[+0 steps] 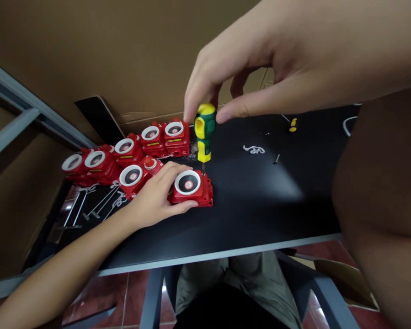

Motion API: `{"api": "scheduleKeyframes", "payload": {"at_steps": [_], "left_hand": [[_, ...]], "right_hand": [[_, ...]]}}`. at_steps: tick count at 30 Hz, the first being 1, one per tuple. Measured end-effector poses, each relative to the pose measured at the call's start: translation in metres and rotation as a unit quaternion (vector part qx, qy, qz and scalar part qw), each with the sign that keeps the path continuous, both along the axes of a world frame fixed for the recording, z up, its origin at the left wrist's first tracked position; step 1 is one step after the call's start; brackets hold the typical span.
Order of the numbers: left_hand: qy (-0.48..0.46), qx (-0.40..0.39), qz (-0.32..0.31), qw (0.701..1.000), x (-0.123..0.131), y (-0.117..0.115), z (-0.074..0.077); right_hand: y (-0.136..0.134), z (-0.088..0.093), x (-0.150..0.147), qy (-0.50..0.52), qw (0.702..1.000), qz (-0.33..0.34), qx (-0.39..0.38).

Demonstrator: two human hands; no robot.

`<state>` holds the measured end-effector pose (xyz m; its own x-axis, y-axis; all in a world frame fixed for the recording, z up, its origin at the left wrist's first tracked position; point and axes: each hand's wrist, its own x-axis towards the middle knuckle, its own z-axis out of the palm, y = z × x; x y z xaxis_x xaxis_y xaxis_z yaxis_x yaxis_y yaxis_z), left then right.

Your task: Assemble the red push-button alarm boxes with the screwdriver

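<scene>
My left hand (160, 196) is wrapped around a red box (189, 184) with a white ring and a dark round face, holding it down on the black tabletop. My right hand (239, 68) comes in from the upper right, its thumb and fingers pinching the top of a green and yellow screwdriver (204, 130). The screwdriver stands upright, and its thin shaft meets the far right corner of the box. Just left of my left hand lies another red box (131, 175) with a red knob, partly covered by the hand.
Several similar red boxes (125, 147) line the back left. A dark flat panel (98, 119) leans behind them. Metal rods (97, 205) and white cords lie at left. Rightward on the black table (232, 224) are a white string (254, 149), a screw (276, 159) and a yellow-black object (293, 124).
</scene>
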<state>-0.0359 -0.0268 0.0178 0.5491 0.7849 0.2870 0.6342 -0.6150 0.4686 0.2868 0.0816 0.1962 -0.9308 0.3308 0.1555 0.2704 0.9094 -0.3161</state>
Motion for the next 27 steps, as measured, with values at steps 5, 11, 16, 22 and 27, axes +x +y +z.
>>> {"api": "scheduleKeyframes", "payload": {"at_steps": [5,11,16,22,27], "left_hand": [[-0.003,-0.004,-0.002,1.0,0.0007,0.0,0.0007],[0.004,-0.015,0.012,1.0,0.0009,0.0,-0.0004],[0.003,0.004,-0.001,1.0,-0.0004,0.0001,-0.0011],[-0.009,0.026,-0.016,0.999,0.0006,0.0006,-0.0024],[-0.001,0.017,-0.006,1.0,0.0002,0.0005,-0.0022]], "right_hand": [[0.0045,-0.0011,0.0001,0.005,0.996,0.008,0.087],[0.0053,-0.0015,-0.0017,-0.003,0.996,0.015,0.091],[0.0011,-0.0016,-0.0055,0.001,0.994,0.01,0.113],[0.0011,-0.0049,-0.0073,-0.012,0.987,0.014,0.159],[0.0051,-0.0076,-0.006,-0.019,0.971,0.012,0.238]]}}
